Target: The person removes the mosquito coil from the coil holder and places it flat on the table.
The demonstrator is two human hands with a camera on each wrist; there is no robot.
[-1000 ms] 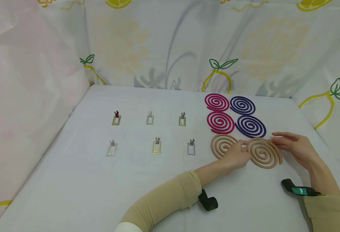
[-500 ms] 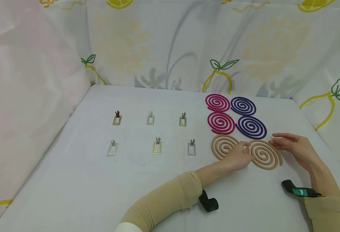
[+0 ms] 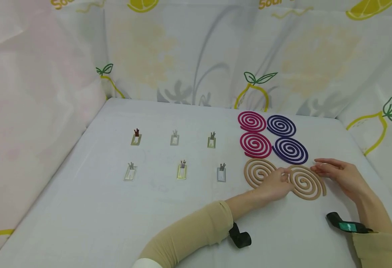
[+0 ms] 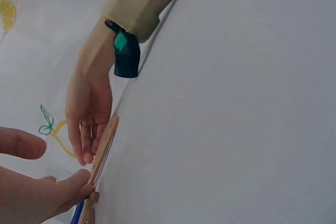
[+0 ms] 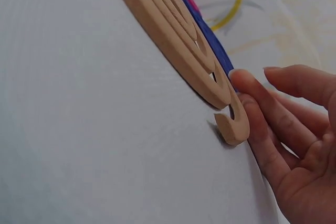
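Observation:
In the head view, my left hand (image 3: 276, 185) touches the left edge of the right tan mosquito coil (image 3: 304, 181) with its fingertips. Its wrist view shows the thumb (image 4: 23, 144) held apart from the fingers. This hand partly covers the left tan mosquito coil (image 3: 260, 173). My right hand (image 3: 346, 176) rests its extended fingertips at the right tan coil's outer edge, close to the coil's free end (image 5: 233, 129). Both tan coils lie in the row nearest me.
Behind them lie two magenta coils (image 3: 255, 143) and two dark blue coils (image 3: 290, 150), close together. Several small metal coil stands (image 3: 181, 172) stand in two rows on the white table (image 3: 115, 223). A lemon-print cloth (image 3: 142, 56) hangs around the back and sides.
The right tan coil has shifted slightly toward me and looks flatter on the table, the left hand moving with it. The right hand stays by the edge. The head view has tilted a little.

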